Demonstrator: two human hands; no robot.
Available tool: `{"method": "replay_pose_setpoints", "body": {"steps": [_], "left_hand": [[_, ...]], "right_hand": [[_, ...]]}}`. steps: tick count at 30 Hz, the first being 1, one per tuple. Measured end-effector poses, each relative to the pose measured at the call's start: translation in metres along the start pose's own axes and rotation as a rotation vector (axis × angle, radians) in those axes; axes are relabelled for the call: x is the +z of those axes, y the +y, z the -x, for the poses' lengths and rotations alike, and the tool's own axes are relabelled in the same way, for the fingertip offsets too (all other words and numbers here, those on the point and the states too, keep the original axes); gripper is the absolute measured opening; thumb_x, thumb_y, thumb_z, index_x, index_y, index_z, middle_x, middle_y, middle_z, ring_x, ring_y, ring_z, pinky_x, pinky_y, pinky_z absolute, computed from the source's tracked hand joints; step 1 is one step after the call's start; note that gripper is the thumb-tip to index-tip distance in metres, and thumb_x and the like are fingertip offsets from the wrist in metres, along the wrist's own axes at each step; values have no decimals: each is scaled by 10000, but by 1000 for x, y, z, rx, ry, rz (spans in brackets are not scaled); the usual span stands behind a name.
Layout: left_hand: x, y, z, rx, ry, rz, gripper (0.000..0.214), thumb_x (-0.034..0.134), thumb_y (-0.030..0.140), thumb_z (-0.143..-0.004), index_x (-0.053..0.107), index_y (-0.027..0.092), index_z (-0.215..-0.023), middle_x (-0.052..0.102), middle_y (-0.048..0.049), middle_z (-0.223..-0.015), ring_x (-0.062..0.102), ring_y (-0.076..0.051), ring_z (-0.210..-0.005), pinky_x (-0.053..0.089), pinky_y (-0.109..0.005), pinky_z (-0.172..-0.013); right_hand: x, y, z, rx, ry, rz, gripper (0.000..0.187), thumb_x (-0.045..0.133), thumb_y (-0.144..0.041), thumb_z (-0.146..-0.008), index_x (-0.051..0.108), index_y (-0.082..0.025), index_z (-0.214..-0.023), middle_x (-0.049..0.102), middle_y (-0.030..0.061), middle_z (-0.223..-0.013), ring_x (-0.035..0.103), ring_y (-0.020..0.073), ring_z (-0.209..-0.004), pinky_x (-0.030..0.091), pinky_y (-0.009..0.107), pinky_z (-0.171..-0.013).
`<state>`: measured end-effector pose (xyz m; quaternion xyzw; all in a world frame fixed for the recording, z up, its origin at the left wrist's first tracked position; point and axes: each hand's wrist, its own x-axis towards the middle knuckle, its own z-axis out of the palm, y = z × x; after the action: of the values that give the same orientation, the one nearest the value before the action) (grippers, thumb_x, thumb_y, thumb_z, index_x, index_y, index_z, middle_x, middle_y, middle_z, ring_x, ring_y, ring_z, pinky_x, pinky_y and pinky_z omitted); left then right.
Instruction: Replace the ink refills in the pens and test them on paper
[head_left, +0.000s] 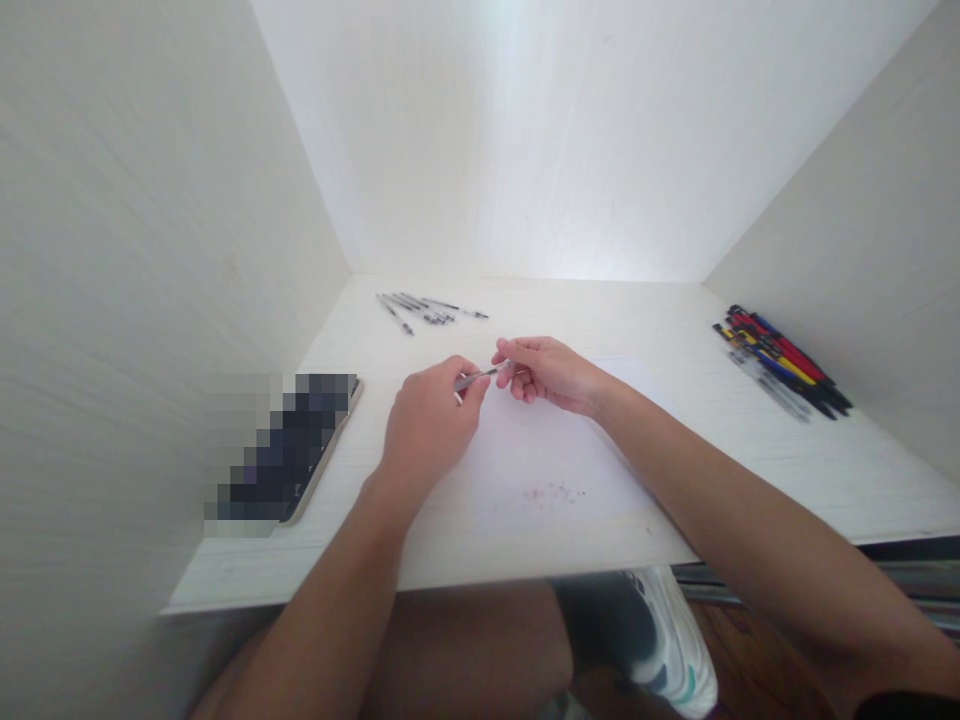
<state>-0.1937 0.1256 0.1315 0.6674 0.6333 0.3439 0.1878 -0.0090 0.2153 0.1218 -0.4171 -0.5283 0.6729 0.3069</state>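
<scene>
My left hand (pixel 433 415) pinches a slim clear-and-grey pen (pixel 472 379) between thumb and fingers, just above the paper. The pen points to the right, towards my right hand (pixel 553 373). There the thumb and fingertips are closed around a pale, clear part at the pen's end; whether it is a separate piece I cannot tell. The other fingers of my right hand curl loosely. A white sheet of paper (pixel 544 445) lies under both hands, with small reddish and dark specks (pixel 555 493) near its front edge.
Several similar clear pens (pixel 420 308) lie at the back left of the white desk (pixel 600 305). A pile of red, yellow, blue, black and clear pens (pixel 780 360) is by the right wall. A phone (pixel 307 440), partly pixelated, lies at the left. White panels enclose three sides.
</scene>
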Motion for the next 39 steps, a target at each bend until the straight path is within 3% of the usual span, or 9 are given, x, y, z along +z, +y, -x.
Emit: {"method": "replay_pose_setpoints", "body": {"steps": [3,7,16,24,30,34,39], "left_hand": [[0,0,0,-7,7,3,169,627,339,-943,748,222,-960,775,-38,-937,656,-212,-787,451,-353,-760],[-1,0,0,-13,10,-19,175,626,339,-943,750,220,-968,781,-39,-983,674,-221,-840,461,-358,-785],[-1,0,1,-63,-26,-66,286,533,368,-987,774,215,-959,786,-50,-1006,693,-239,-923,453,-351,-768],[-1,0,1,-37,-29,-34,287,511,358,-995,767,227,-1001,774,-35,-945,685,-219,-858,449,-336,-744],[-1,1,1,-47,-56,-15,321,486,305,-1003,742,262,-1192,780,-34,-1000,699,-225,-886,483,-347,-808],[-1,2,1,-69,-69,-40,311,478,282,-994,726,250,-1179,778,-47,-1017,694,-232,-886,482,-352,-809],[0,1,0,-94,-66,-79,244,492,317,-983,707,251,-1078,755,-41,-963,677,-240,-865,455,-346,-755]], "right_hand": [[-1,0,-1,-63,-5,37,385,890,-484,-806,692,-156,-769,684,42,-649,529,85,-456,379,203,-372],[0,-1,1,-126,14,26,354,927,-403,-764,677,-155,-734,711,56,-681,576,93,-529,443,201,-447],[-4,-2,3,-166,-19,-10,287,960,-244,-662,707,-160,-770,727,41,-775,645,122,-685,532,246,-633],[-4,-4,2,-170,38,-184,378,914,-138,-639,723,-192,-961,764,27,-907,637,110,-722,478,246,-658],[-2,-6,0,-148,96,-273,251,822,-117,-780,714,-186,-996,787,54,-931,647,112,-742,492,234,-671],[-2,-5,-2,-162,149,-271,121,717,-136,-924,705,-181,-1035,793,62,-944,647,97,-720,501,218,-666],[-2,-2,-4,-154,194,-243,79,647,-148,-1000,696,-181,-1053,797,71,-910,655,99,-691,520,214,-660]]}}
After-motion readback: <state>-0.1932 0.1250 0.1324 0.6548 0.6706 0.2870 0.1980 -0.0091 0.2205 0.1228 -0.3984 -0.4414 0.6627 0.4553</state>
